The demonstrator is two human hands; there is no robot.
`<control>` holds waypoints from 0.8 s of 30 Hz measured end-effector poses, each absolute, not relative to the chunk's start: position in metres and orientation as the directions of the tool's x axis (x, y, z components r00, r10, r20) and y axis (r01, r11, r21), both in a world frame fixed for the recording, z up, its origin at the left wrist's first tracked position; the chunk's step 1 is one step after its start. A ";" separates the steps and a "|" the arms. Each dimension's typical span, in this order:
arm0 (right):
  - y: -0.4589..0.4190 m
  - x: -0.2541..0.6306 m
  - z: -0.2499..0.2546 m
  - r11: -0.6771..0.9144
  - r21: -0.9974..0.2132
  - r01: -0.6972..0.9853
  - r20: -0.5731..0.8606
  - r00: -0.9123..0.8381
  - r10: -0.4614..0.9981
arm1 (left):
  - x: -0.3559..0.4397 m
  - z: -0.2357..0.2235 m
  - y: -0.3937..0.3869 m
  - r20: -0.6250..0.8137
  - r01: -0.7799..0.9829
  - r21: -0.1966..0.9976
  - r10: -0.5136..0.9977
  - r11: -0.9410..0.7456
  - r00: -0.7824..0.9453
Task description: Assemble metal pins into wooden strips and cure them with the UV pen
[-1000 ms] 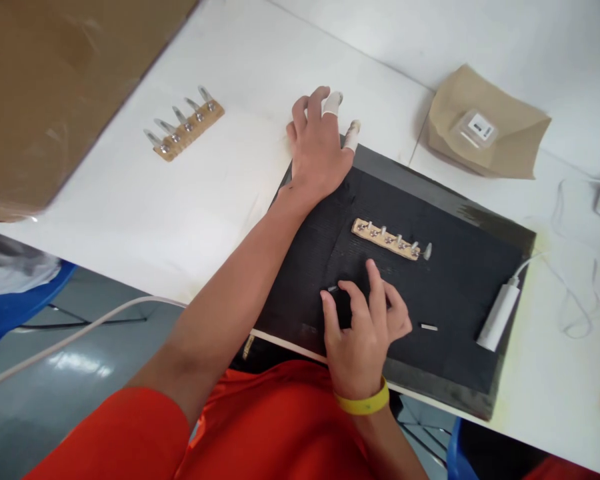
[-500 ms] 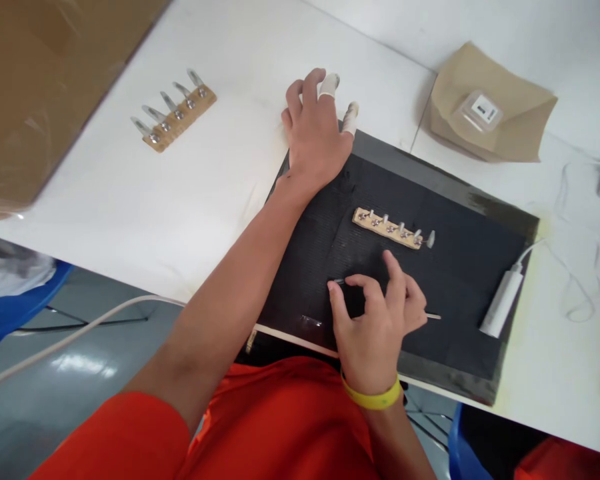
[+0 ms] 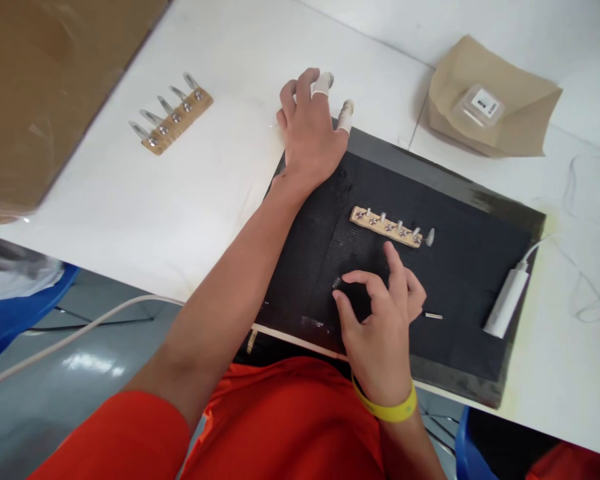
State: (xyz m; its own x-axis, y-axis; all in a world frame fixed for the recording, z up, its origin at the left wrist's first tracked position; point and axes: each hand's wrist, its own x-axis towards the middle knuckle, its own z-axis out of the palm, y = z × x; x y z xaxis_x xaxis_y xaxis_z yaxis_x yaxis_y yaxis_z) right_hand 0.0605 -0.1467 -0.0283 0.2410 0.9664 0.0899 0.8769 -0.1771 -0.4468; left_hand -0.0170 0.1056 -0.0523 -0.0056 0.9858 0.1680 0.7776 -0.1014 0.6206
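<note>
My right hand [image 3: 383, 313], with a yellow band at the wrist, is over the black mat [image 3: 460, 280]. Its thumb and index finger pinch a small, clear, dark-looking piece [image 3: 337, 283], perhaps a false nail tip. The other fingers stand away from it. Just beyond, a wooden strip [image 3: 386, 227] with a row of clips and small clear tips lies on the mat. My left hand [image 3: 313, 133] rests at the mat's far left corner, fingers apart and a little bent, holding nothing visible. White finger cots cover its thumb and index fingertips.
A second strip [image 3: 176, 119] holding clear nail tips lies on the white table at left, near a cardboard box [image 3: 45, 100]. A paper bag [image 3: 520, 113] with a clear plastic box [image 3: 481, 105] stands far right. A white corded device [image 3: 506, 300] and short pale stick [image 3: 433, 315] lie on the mat.
The small piece has turned between my right thumb and index finger and shows more upright. My right hand has shifted slightly right; my left hand stays at the mat's corner.
</note>
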 end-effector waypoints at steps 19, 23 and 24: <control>-0.147 0.054 -0.030 -0.106 -0.266 0.958 0.257 0.177 0.950 | -0.017 -0.054 0.106 0.166 0.794 0.600 0.986 -0.100 -0.001; -0.149 0.054 -0.031 -0.110 -0.272 0.956 0.241 0.178 0.954 | -0.018 -0.053 0.105 0.181 0.799 0.592 0.983 -0.110 0.001; -0.149 0.054 -0.031 -0.102 -0.278 0.955 0.240 0.172 0.956 | -0.018 -0.052 0.105 0.181 0.795 0.597 0.983 -0.110 0.001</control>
State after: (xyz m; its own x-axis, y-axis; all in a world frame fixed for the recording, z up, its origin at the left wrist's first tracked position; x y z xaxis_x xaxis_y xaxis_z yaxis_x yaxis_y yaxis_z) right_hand 0.0544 -0.1491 -0.0310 0.1721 0.9555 0.2396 0.9551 -0.1023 -0.2781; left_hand -0.0176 0.1046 -0.0522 0.0006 0.9835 0.1809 0.7949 -0.1103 0.5966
